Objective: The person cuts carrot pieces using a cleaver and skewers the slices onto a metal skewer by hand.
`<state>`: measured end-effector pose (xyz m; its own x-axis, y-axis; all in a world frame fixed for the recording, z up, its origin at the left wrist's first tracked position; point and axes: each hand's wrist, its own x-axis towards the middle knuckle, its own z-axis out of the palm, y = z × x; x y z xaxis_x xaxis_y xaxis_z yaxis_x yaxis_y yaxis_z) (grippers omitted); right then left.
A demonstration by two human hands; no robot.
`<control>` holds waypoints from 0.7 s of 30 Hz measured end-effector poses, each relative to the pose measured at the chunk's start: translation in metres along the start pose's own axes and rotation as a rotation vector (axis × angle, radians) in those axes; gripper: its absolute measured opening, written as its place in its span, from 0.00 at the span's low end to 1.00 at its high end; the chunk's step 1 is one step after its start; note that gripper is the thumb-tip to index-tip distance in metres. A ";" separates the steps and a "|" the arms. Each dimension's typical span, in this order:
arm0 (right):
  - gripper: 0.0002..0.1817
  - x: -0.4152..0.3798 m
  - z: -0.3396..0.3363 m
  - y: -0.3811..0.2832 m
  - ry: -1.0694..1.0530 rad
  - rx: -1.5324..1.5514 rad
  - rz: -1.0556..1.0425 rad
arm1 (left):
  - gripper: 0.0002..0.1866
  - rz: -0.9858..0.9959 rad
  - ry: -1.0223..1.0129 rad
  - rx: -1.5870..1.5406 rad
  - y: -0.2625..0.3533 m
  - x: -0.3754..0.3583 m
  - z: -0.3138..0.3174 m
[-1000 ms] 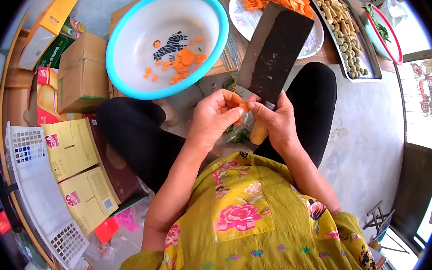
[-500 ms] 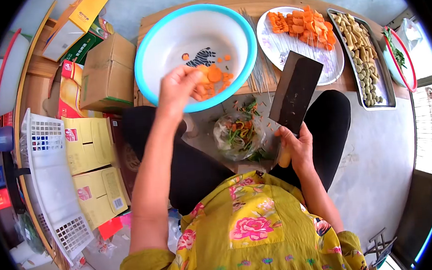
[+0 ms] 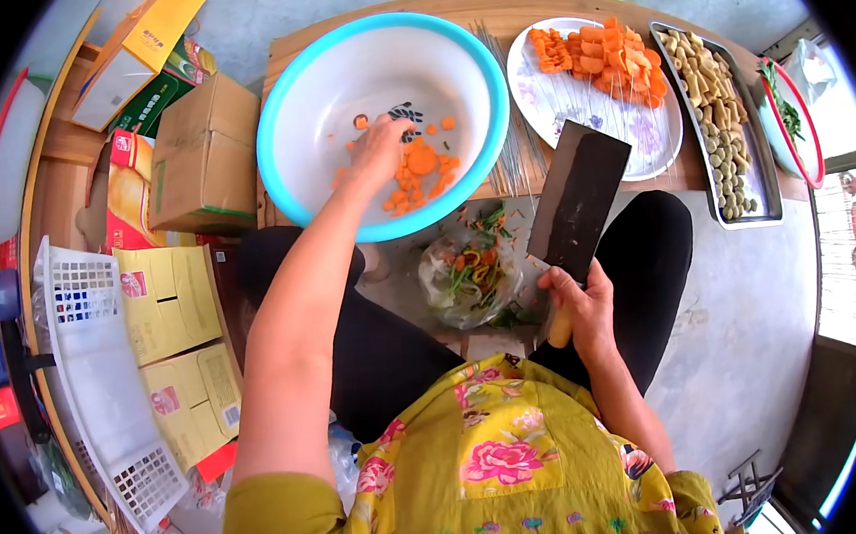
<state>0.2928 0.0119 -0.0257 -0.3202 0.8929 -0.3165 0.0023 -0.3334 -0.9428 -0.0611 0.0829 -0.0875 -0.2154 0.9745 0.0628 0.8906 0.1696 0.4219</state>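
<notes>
My right hand (image 3: 585, 306) is closed around the pale handle (image 3: 559, 328) of a cleaver. Its broad dark blade (image 3: 579, 202) points up and away, in front of the table edge. My left hand (image 3: 377, 151) reaches into a large white basin (image 3: 334, 60) with a blue rim. Its fingertips are low over the dark pattern (image 3: 408, 118) on the basin's bottom. Most of its fingers are hidden behind the back of the hand, and whether they hold anything does not show. Orange carrot slices (image 3: 422, 161) and small carrot pieces lie beside that hand.
A white plate (image 3: 533, 101) bears skewered carrot slices (image 3: 622, 60). Thin metal skewers (image 3: 512, 152) lie between basin and plate. A metal tray (image 3: 766, 194) holds skewered food. Below the table sits a plastic bag (image 3: 469, 279) of vegetable scraps. Cardboard boxes (image 3: 204, 159) stand at the left.
My left hand has moved farther into the basin, and the carrot slices that were at its fingers now lie on the bottom. The cleaver has shifted slightly down and left.
</notes>
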 end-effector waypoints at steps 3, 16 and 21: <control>0.04 0.002 -0.001 0.003 -0.002 0.006 0.007 | 0.14 0.075 0.013 0.066 0.000 0.001 0.011; 0.04 0.004 0.000 -0.001 -0.017 0.047 0.018 | 0.05 -0.463 -0.127 -1.073 0.028 0.001 -0.033; 0.04 0.006 0.000 -0.002 -0.013 0.036 0.011 | 0.05 -0.410 -0.107 -1.250 0.081 -0.035 -0.059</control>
<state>0.2915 0.0175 -0.0260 -0.3331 0.8849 -0.3256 -0.0276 -0.3543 -0.9347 -0.0053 0.0538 -0.0024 -0.2952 0.9019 -0.3155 -0.2118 0.2602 0.9420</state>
